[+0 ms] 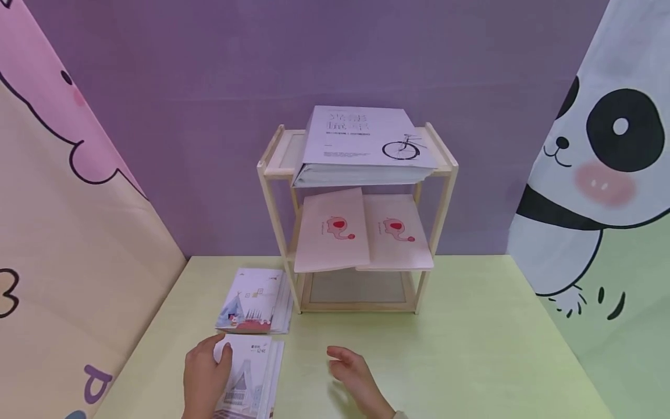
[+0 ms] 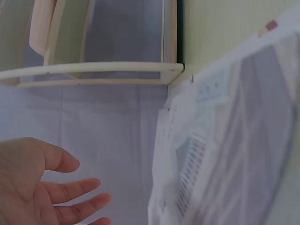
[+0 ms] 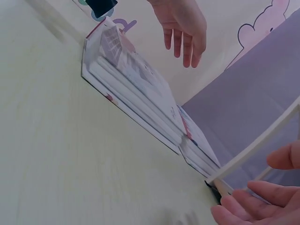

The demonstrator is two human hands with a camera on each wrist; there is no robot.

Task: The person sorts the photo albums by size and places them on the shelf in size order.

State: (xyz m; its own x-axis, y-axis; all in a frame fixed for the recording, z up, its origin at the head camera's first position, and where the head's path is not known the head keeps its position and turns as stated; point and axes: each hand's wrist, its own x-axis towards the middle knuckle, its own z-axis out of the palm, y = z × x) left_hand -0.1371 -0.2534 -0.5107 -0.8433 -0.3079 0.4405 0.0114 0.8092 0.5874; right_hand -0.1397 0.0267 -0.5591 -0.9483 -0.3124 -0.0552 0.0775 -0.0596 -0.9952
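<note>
My left hand [image 1: 206, 372] hovers over the left edge of the nearer stack of notebooks [image 1: 246, 375], whose top cover shows a pale building. The right wrist view shows its fingers [image 3: 176, 44] straight and apart from the covers. Beyond that lies a second stack of notebooks [image 1: 251, 299] with a blue and red cover picture. To the right of the stacks, my right hand [image 1: 356, 375] is held above the table, thumb and fingers spread, with nothing in it.
A wooden shelf rack [image 1: 447, 192] stands at the back of the table [image 1: 471, 343]. A thick white book [image 1: 361, 137] with a bicycle picture lies on its top. Two pink elephant notebooks [image 1: 335, 244] overlap on the middle shelf. The bottom shelf [image 1: 361, 286] is a framed grey panel.
</note>
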